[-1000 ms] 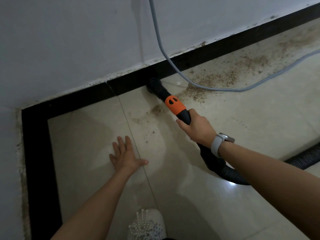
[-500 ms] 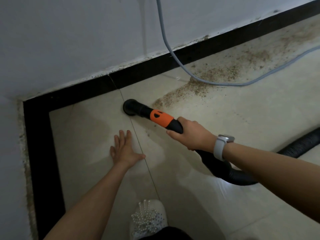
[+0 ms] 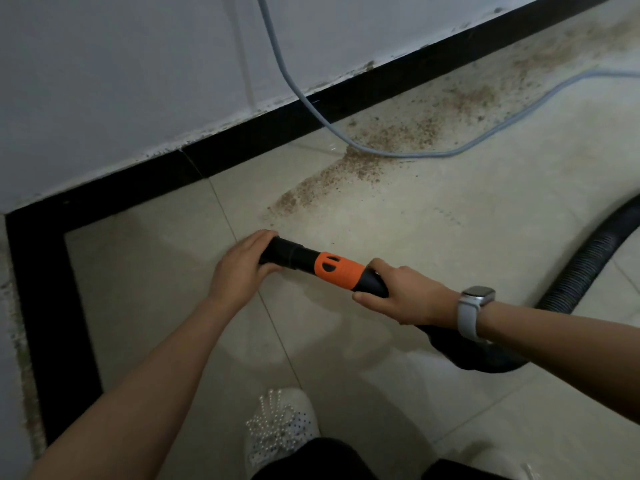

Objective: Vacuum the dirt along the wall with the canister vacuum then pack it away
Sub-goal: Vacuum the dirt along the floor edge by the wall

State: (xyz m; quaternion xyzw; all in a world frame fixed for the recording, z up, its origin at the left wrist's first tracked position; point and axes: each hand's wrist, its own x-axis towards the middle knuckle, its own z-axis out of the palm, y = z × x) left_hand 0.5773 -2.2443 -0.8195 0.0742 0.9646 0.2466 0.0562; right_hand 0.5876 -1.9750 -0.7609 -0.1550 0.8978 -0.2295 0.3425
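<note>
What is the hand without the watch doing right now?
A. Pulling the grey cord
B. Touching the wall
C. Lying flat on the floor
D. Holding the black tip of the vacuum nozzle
D. The left hand is wrapped around the black front end of the vacuum nozzle, while the right hand, the one with the watch, holds it behind the orange grip.

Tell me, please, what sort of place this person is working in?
Probably an indoor room corner: glossy beige floor tiles meet a pale painted wall along a black skirting strip, with brown scattered dirt and a grey power cable beside it.
</note>
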